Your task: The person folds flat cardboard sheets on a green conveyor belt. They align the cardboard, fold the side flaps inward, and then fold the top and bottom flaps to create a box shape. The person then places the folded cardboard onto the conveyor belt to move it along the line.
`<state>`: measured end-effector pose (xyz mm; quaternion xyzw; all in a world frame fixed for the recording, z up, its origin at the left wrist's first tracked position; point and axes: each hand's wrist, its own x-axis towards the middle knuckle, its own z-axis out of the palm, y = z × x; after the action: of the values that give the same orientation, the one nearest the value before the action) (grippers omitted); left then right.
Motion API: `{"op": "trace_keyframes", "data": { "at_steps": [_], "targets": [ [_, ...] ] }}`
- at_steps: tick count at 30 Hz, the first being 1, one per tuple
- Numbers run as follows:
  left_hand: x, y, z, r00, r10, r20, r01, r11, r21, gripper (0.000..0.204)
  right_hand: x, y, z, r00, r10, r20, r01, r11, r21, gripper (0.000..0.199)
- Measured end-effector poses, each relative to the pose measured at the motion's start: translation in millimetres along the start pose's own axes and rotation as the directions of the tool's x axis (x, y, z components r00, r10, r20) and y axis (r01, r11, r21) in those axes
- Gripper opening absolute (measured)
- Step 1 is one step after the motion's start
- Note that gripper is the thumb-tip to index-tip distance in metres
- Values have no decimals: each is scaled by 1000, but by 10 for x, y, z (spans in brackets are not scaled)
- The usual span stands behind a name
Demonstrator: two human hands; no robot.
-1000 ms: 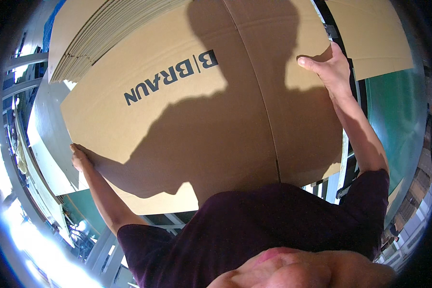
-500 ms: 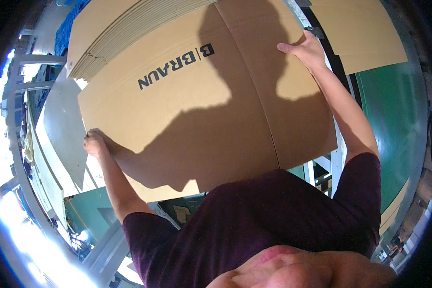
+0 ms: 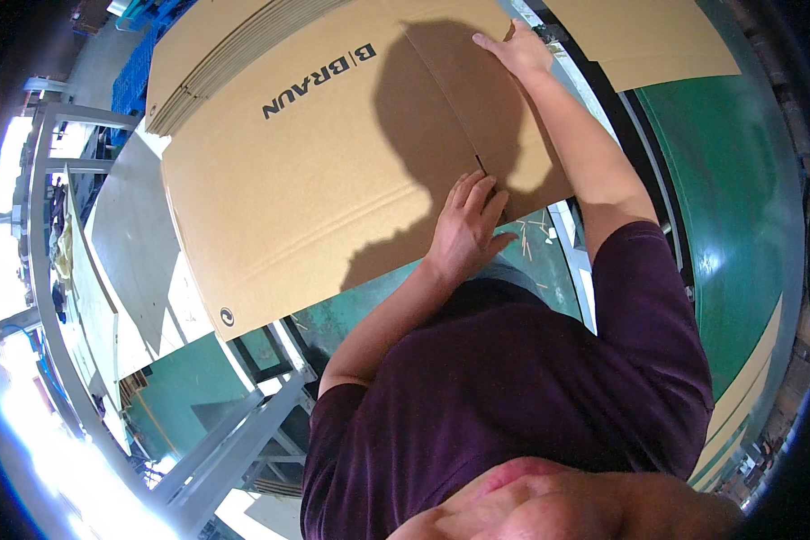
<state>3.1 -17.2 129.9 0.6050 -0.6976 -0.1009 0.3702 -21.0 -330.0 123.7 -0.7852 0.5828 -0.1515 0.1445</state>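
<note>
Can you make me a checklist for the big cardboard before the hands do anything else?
1. Left hand by the slot near the edge closest to the person: ok.
2. Right hand at the cardboard sheet's right edge: ok.
3. Right hand gripping firmly: cannot tell; its hold under the edge is hidden.
4. Slot brightly lit: not ok, the person's shadow covers it.
5. Sheet separate from the cardboard stack beyond it: cannot tell.

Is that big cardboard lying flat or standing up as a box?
Flat: the cardboard shows one broad, creased face, with no raised walls.
</note>
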Motion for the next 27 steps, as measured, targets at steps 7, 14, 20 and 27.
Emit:
{"op": "trace_keyframes", "data": {
  "at_steps": [7, 14, 20, 27],
  "targets": [
    [21, 30, 228, 991, 103, -84, -80, 968, 238, 48, 21, 115, -19, 996, -89, -30, 92, 987, 131, 89],
    [246, 85, 157, 994, 109, 7, -106, 946, 306, 36, 400, 1225, -295, 944, -258, 205, 38, 703, 710, 72],
    [400, 148, 91, 967, 94, 238, -189, 889, 417, 23, 921, 3602, -117, 973, 52, -223, -106, 966, -236, 67],
    [291, 79, 126, 981, 20, 193, -86, 939, 335, 37, 1556, 4550, 375, 991, -120, -64, 78, 887, -456, 48]
  ]
}}
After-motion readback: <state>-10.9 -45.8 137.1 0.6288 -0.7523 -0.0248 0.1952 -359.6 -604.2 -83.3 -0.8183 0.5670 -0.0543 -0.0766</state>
